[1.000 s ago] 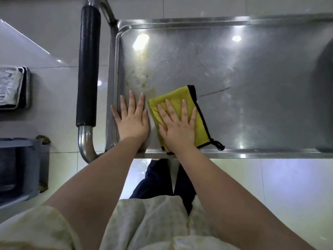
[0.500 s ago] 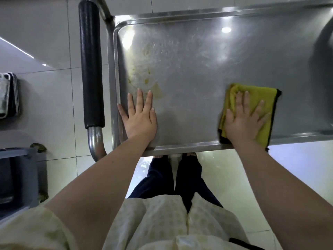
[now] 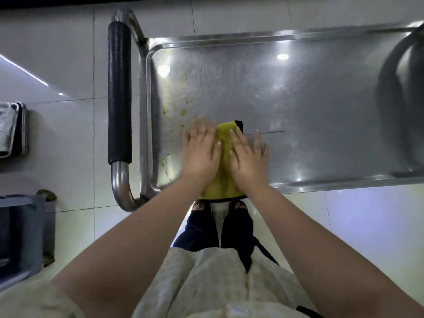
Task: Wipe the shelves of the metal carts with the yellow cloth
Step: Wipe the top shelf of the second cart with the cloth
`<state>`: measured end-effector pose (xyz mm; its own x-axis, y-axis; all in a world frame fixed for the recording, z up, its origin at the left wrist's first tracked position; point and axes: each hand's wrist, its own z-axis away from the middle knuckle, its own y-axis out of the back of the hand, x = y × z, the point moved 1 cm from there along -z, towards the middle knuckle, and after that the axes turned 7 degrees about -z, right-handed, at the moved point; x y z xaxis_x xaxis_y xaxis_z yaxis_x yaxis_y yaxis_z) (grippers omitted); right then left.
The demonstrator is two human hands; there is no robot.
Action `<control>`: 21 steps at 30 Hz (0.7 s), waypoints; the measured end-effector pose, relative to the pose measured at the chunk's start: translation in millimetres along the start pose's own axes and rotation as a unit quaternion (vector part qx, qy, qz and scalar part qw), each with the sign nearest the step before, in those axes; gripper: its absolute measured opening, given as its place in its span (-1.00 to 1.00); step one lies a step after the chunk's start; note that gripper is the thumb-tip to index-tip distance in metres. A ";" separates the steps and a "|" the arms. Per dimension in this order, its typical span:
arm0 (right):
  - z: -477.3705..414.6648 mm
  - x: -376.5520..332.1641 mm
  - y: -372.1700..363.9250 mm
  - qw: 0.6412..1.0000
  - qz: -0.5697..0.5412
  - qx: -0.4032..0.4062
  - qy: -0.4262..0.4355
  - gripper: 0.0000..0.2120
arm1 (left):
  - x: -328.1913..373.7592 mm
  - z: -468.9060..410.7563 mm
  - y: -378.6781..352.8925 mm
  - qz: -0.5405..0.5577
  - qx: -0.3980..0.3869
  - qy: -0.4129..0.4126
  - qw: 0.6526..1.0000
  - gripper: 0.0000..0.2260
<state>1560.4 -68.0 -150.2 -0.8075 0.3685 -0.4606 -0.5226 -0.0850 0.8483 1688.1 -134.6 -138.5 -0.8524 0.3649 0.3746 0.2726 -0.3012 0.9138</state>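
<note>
**A:** Largest entry?
**B:** Cart shelf (image 3: pixel 298 106), steel, filling centre and right of frame.
**A:** Next?
**B:** Yellow cloth (image 3: pixel 223 180), lower centre, draped over the shelf's near rim. Left hand (image 3: pixel 200 154) and right hand (image 3: pixel 249 159) lie flat on it, fingers (image 3: pixel 238 138) straight and slightly apart, gripping nothing. Probably pressing for scrubbing weight.
**A:** Smallest?
**B:** Yellowish stains (image 3: pixel 183 106), just above the left hand, the likely target.

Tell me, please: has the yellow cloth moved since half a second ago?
Yes. The yellow cloth slid left along the shelf, toward the black handle; it was further from that handle before.
</note>
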 end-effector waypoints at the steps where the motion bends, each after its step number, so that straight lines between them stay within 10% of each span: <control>1: -4.9 18.0 9.7 1.000 -0.011 0.011 -0.020 -0.49 | 17.1 2.6 -12.5 -0.033 -0.023 -0.033 0.999 -0.47; 21: -21.0 51.1 -5.5 0.991 0.121 0.024 0.050 -0.46 | -37.9 16.9 -15.9 -0.160 -0.046 0.086 0.982 -0.51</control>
<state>1516.3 -68.1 -183.9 -0.9321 0.2491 -0.2629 -0.2981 -0.1154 0.9475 1723.6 -128.7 -164.5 -0.9529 0.3015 0.0319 -0.0557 -0.2773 0.9592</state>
